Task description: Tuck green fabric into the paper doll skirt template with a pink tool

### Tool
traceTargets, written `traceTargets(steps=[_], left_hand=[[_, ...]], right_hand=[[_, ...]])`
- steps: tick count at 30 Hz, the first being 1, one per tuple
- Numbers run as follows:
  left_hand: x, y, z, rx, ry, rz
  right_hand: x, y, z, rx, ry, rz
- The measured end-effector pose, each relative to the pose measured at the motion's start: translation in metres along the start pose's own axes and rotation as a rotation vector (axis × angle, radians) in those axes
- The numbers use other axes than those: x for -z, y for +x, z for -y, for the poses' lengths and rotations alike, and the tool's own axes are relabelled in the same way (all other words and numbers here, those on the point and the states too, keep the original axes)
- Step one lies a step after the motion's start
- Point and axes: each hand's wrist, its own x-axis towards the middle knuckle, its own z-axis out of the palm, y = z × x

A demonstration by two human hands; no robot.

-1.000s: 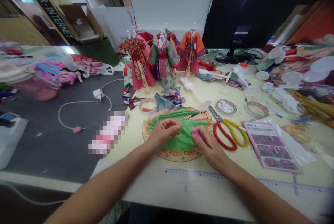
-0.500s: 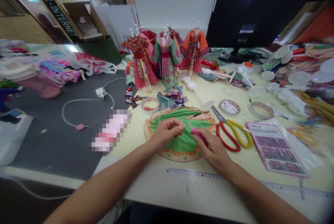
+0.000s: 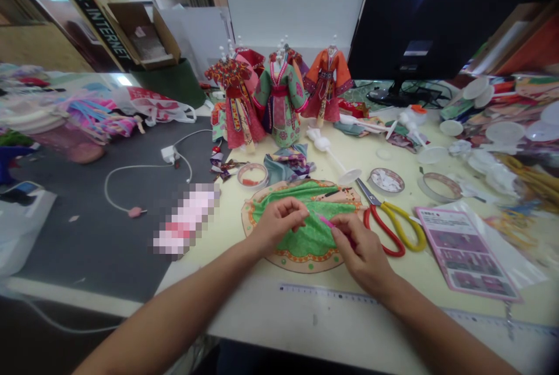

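Over a green cloth piece with a peach and orange patterned border, both my hands are held close together. My right hand grips a slim pink tool with a thin tip that points toward my left hand; its exact kind is unclear. The fingers of my left hand are pinched together just left of that tip, and whatever is between them is too small to make out. To the right of my right hand lie scissors with one red and one yellow handle, blades pointing away from me.
Behind the cloth stand several doll dresses on white forms, before a monitor. A ruler lies near the front edge. Tape rolls, a printed card, a blurred-out pink item and a white cable surround the work spot.
My right hand has shifted slightly right and its fingers have moved along the pink tool, which now shows less of its length. My left hand stays in nearly the same pinch.
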Motion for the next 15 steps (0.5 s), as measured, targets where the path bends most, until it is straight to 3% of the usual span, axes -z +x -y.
traceTargets(steps=[15], left_hand=[[0.0000, 0.0001, 0.0007, 0.007, -0.001, 0.007]], right_hand=[[0.0011, 0.0008, 0.0000, 0.133, -0.075, -0.114]])
